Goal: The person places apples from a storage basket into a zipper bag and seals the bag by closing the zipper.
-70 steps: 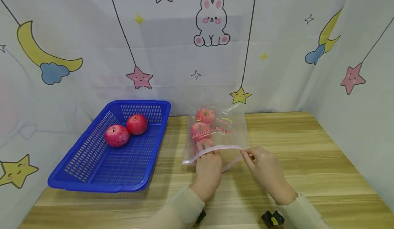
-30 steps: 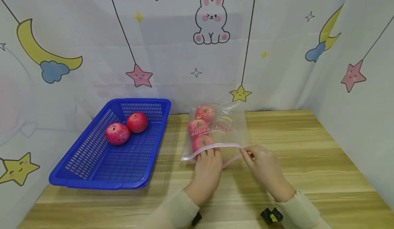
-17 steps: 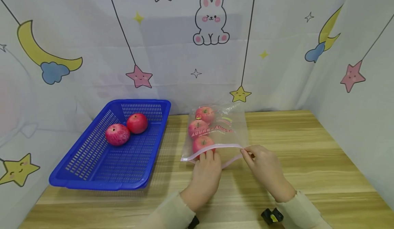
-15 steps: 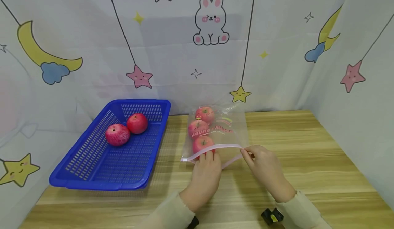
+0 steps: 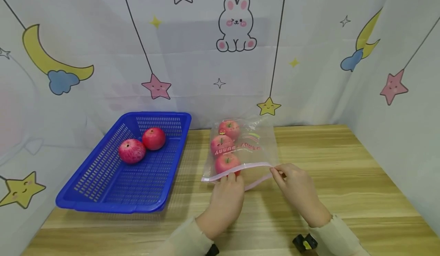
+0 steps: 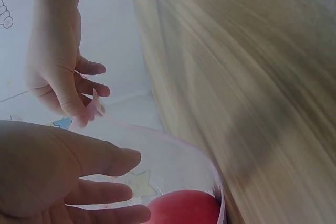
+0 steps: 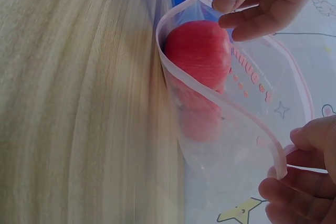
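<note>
A clear zip bag (image 5: 254, 141) with a pink-edged mouth lies on the table, its mouth gaping toward me. Inside it, in a column along the left side, lie three red apples (image 5: 227, 163). My left hand (image 5: 225, 200) is at the mouth, fingertips close to the nearest apple (image 7: 197, 51); in the left wrist view its thumb and fingers (image 6: 113, 216) are apart with nothing between them. At the mouth's right corner, my right hand (image 5: 297, 187) pinches the bag's edge between thumb and fingers, holding it spread.
A blue plastic basket (image 5: 172, 172) stands left of the bag, with two red fruits (image 5: 132, 151) in its far half. Wooden tabletop (image 5: 343, 179) extends to the right. A white curtain (image 5: 192, 57) printed with stars and a rabbit hangs behind.
My left hand has drawn back toward me out of the bag, leaving the nearest apple inside, where it shows more fully. My right hand keeps its pinch on the bag's corner.
</note>
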`<state>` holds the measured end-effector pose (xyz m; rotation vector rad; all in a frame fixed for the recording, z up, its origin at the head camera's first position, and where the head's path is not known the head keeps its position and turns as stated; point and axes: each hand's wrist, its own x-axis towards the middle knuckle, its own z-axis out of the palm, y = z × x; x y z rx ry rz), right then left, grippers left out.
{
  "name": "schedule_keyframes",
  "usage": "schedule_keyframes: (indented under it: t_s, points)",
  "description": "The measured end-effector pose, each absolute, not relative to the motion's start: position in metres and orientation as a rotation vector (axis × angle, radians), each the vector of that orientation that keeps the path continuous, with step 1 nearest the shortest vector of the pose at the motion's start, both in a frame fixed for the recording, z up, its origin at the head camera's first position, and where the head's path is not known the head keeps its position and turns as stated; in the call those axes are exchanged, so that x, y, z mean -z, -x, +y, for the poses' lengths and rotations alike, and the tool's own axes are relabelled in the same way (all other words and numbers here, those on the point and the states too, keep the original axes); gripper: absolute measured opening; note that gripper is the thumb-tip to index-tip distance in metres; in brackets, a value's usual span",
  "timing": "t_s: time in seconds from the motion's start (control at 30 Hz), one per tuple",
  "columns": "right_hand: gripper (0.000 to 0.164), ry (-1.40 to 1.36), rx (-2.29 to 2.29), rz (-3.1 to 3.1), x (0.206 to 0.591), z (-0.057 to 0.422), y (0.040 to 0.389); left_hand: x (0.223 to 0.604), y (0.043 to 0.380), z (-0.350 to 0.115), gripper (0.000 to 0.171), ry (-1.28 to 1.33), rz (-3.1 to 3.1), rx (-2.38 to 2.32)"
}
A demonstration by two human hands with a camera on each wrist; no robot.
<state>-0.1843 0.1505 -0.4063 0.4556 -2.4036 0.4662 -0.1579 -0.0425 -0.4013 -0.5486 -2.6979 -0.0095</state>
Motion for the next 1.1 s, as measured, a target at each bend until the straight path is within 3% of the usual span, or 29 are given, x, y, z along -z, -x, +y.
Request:
schedule_keyframes:
  t_s: [0.37,1.1]
  points:
    - [0.011,-0.442,-0.467,-2.424,0.408,0.153,0.185,0.391,0.157,-0.047,0.006,0.563,-2.755,0.02]
    - [0.014,-0.423,-0.475,-2.476,0.408,0.159,0.188,0.371,0.165,-0.074,0.026,0.499,-2.869,0.276]
